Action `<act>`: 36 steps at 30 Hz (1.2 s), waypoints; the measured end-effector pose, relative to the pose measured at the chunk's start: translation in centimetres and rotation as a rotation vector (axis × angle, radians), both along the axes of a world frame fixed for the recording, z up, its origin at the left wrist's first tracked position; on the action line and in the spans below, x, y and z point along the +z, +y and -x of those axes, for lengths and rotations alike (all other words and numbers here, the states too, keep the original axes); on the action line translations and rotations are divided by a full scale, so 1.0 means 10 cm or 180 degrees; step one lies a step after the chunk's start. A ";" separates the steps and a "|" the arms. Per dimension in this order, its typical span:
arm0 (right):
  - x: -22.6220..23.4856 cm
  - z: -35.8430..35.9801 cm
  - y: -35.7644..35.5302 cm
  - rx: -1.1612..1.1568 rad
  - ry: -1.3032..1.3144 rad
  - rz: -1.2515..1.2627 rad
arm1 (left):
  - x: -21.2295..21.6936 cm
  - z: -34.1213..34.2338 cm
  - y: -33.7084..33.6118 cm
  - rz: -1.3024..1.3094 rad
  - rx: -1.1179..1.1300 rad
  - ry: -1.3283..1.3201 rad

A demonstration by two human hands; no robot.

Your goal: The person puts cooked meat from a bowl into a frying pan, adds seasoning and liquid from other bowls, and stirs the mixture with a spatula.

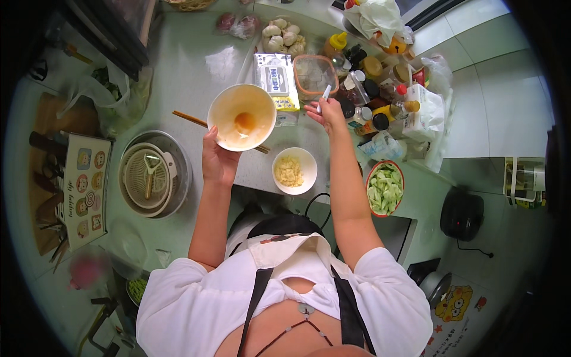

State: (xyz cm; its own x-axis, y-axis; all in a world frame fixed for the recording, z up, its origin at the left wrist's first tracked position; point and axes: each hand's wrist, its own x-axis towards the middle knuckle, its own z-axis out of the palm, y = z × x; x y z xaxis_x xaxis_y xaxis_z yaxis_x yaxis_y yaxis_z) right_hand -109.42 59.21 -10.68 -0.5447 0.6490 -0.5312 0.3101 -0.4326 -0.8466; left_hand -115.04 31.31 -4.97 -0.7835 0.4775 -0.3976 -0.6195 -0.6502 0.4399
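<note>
My left hand grips the lower edge of a white bowl, which is raised above the counter and tilted toward me. A little brown liquid sits at its bottom. Brown chopsticks pass behind the bowl. In my right hand, the fingers are closed on a slim white utensil handle; its working end cannot be made out. That hand is beside an orange-rimmed clear container. Between my forearms stands a small white bowl of chopped pale garlic.
Sauce bottles and jars crowd the right back. Behind stand a wipes pack and garlic bulbs. A red-rimmed bowl of sliced green vegetable is right; nested colanders in a metal basin and a knife block are left.
</note>
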 end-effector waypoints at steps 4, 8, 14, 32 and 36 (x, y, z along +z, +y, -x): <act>-0.09 0.15 0.12 -0.0140 0.0089 0.0123 | 0.03 0.07 0.06 0.0119 -0.0072 0.0062; 0.04 0.18 0.15 -0.0159 0.0129 0.0186 | 0.03 0.14 0.08 0.0194 -0.0107 0.0111; 0.28 0.11 0.15 -0.0127 0.0177 0.0007 | 0.04 0.17 0.09 0.0222 -0.0157 0.0097; 0.64 0.69 0.96 0.2025 0.0129 -0.3791 | 0.01 0.26 0.22 0.0337 -0.0121 0.0107; 0.60 0.43 0.90 0.1548 0.0271 -0.3865 | -0.01 0.25 0.26 0.0349 -0.0192 0.0050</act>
